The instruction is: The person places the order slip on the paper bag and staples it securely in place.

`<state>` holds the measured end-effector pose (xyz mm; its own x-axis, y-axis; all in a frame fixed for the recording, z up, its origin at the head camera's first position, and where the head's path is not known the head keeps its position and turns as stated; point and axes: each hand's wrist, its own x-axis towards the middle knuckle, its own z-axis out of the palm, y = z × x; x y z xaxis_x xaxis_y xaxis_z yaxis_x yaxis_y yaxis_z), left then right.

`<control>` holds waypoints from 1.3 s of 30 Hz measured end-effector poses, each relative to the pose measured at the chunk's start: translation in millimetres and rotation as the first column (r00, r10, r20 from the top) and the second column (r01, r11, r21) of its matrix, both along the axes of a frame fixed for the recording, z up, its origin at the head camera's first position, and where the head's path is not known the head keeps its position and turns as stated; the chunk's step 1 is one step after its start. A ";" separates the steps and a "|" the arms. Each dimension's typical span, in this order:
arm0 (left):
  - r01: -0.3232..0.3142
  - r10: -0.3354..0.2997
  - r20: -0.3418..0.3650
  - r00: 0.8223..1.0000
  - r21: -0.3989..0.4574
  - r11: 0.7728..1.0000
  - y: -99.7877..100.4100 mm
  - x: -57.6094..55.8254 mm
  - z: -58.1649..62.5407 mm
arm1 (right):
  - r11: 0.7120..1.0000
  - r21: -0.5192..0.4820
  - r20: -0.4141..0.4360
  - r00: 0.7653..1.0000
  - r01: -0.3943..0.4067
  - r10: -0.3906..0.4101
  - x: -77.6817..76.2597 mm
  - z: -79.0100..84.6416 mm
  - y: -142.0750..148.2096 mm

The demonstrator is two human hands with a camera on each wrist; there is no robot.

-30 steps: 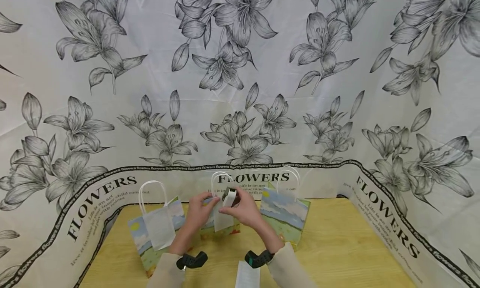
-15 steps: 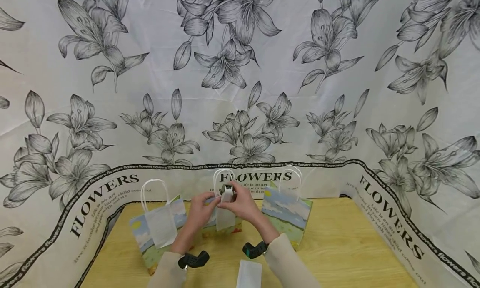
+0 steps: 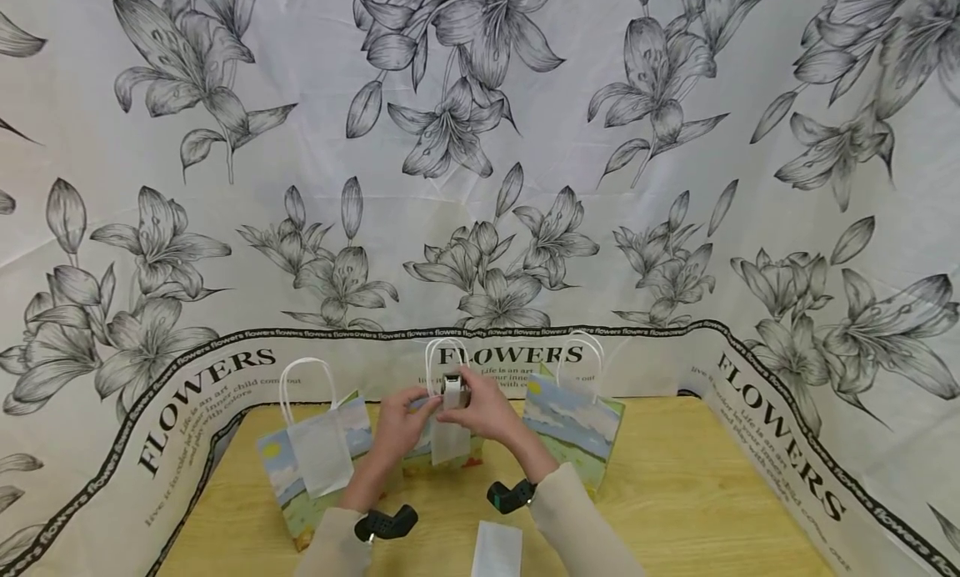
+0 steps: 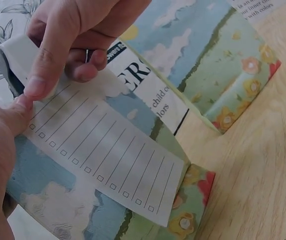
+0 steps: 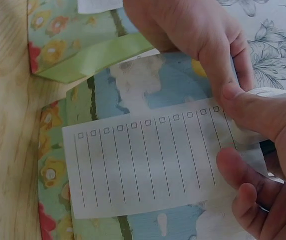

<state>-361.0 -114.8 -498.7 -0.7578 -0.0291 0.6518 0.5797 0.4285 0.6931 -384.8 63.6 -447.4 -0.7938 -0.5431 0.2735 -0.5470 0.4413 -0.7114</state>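
In the head view, my left hand [image 3: 402, 423] pinches the top edge of the middle paper gift bag [image 4: 38, 175] together with a lined checklist sheet [image 5: 143, 160]. The sheet, printed with small boxes, lies flat against the bag's painted landscape front. My right hand [image 3: 486, 406] grips a small white-and-dark stapler [image 3: 452, 388] at the top of the sheet. The stapler's jaws sit over the sheet and bag rim; fingers partly hide them. The two thumbs meet at the sheet's upper corner in the left wrist view.
A similar bag [image 3: 273, 460] with a white sheet [image 3: 322, 456] on its front stands at left. Another bag [image 3: 570, 427] stands at right. A loose white sheet [image 3: 497, 550] lies on the wooden table [image 3: 697, 477] near the front. Floral cloth [image 3: 645, 260] hangs behind.
My right hand has drawn slightly left and turned the stapler more upright over the sheet and bag rim. My left hand keeps its pinch on the bag.
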 end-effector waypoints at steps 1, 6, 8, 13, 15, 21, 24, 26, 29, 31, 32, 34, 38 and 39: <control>-0.011 0.011 -0.003 1.000 0.000 1.000 0.2 0.1 1.0 | 1.000 0.007 -0.008 1.000 -0.005 0.005 -0.8 0.6 -0.3; -0.063 0.063 -0.013 0.998 -0.046 0.997 2.4 0.2 3.0 | 0.998 0.066 -0.013 1.000 -0.013 0.014 -4.4 -1.4 0.3; -0.091 0.091 -0.006 0.996 -0.068 0.994 3.1 0.4 1.6 | 0.996 0.086 0.004 1.000 -0.028 0.028 -5.1 -3.3 0.9; -0.129 0.131 0.018 0.991 -0.084 0.988 2.5 2.0 -2.7 | 0.987 0.153 0.027 0.998 -0.055 0.051 -5.1 -5.9 1.4; -0.126 0.127 0.010 0.992 -0.087 0.988 2.2 1.7 -2.9 | 0.983 0.175 0.022 0.999 -0.047 0.044 -4.9 -5.3 1.7; -0.121 0.120 -0.015 0.993 -0.100 0.988 2.8 -0.5 -0.2 | 0.989 0.118 0.035 0.996 -0.091 0.087 -8.2 -2.4 3.9; -0.113 0.112 -0.021 0.994 -0.107 0.988 4.1 -1.6 -0.7 | 0.992 0.081 0.049 0.994 -0.100 0.096 -10.9 -4.6 6.5; -0.109 0.105 -0.039 0.994 -0.108 0.988 5.2 -2.7 -1.0 | 0.993 0.065 0.061 0.993 -0.100 0.096 -12.5 -5.9 7.7; -0.104 0.098 -0.064 0.993 -0.110 0.988 5.9 -3.3 -0.5 | 0.993 0.051 0.079 0.991 -0.109 0.105 -13.2 -3.7 8.5; -0.106 0.098 -0.077 0.992 -0.114 0.988 6.0 -3.6 -0.6 | 0.992 0.045 0.110 0.988 -0.117 0.112 -12.9 -0.6 8.0; -0.108 0.099 -0.083 0.992 -0.115 0.987 6.0 -3.5 -0.5 | 0.991 0.063 0.106 0.988 -0.115 0.108 -13.0 1.3 7.5; -0.102 0.092 -0.091 0.992 -0.118 0.988 6.1 -3.1 -0.3 | 0.987 0.115 0.090 0.991 -0.112 0.101 -13.4 4.7 6.4; -0.097 0.085 -0.099 0.991 -0.122 0.988 5.5 -2.5 0.0 | 0.966 0.243 0.037 0.996 -0.088 0.082 -12.8 13.1 2.6; -0.096 0.084 -0.097 0.992 -0.121 0.988 5.3 -2.6 -0.1 | 0.964 0.254 0.038 0.996 -0.083 0.076 -12.5 14.6 1.9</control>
